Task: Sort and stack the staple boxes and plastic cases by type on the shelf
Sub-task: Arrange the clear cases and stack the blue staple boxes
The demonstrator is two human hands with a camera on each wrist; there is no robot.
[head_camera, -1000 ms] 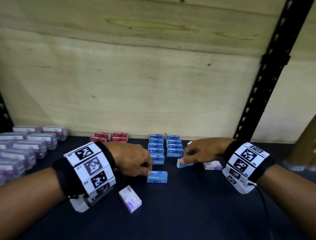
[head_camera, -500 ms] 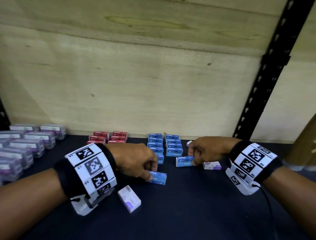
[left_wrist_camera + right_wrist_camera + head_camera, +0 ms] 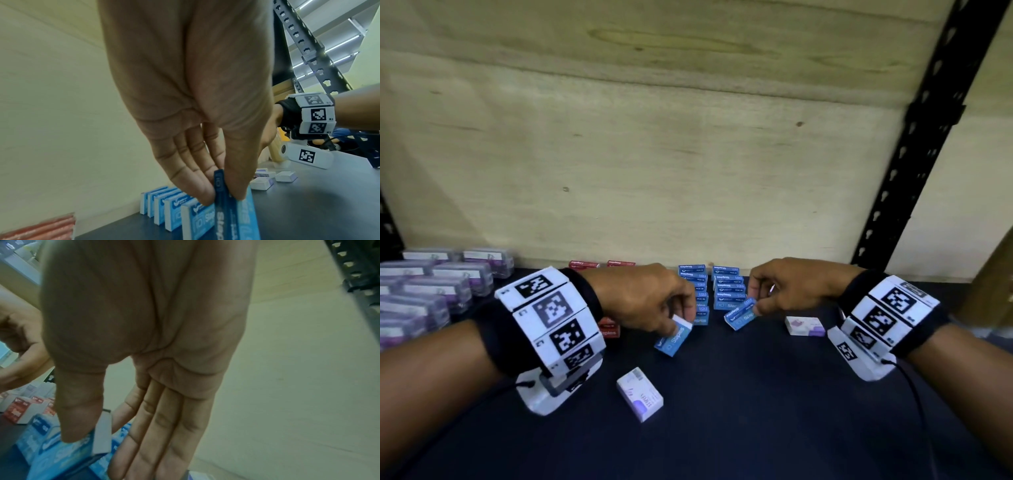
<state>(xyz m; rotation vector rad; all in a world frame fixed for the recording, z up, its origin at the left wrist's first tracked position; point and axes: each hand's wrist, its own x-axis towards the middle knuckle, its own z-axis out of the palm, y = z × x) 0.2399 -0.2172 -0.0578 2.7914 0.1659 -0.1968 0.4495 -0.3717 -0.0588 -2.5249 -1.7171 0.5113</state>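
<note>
— Looking through the head view first: what are the hands doing?

— I'm pinching a blue box [image 3: 674, 339] in my left hand [image 3: 650, 301], tilted, its low end near the dark shelf [image 3: 756, 411], just in front of the left blue row [image 3: 697, 294]. My right hand [image 3: 791, 291] is pinching a second blue box [image 3: 739, 313], also tilted, in front of the right blue row [image 3: 729, 286].

— And what's lying around them?

— A white box [image 3: 640, 394] is sitting loose nearer me, another white one [image 3: 804, 325] is lying under my right wrist. Red boxes [image 3: 602, 265] are standing at the back, and clear cases [image 3: 431, 294] are stacked far left.

— Switching to the left wrist?

— Thumb [image 3: 236, 181] and fingers [image 3: 197, 183] are squeezing the blue box's [image 3: 226, 216] top edge; it's standing beside the row [image 3: 164, 209] of upright blue ones. I can't tell if they're touching. Two white boxes [image 3: 273, 178] are lying beyond.

— Right wrist?

— It's blurred, but my thumb [image 3: 78, 415] is pressing the box [image 3: 68, 456] against the fingers [image 3: 156, 426], which are lying nearly straight behind it. Red boxes [image 3: 22, 410] are showing far left.
</note>
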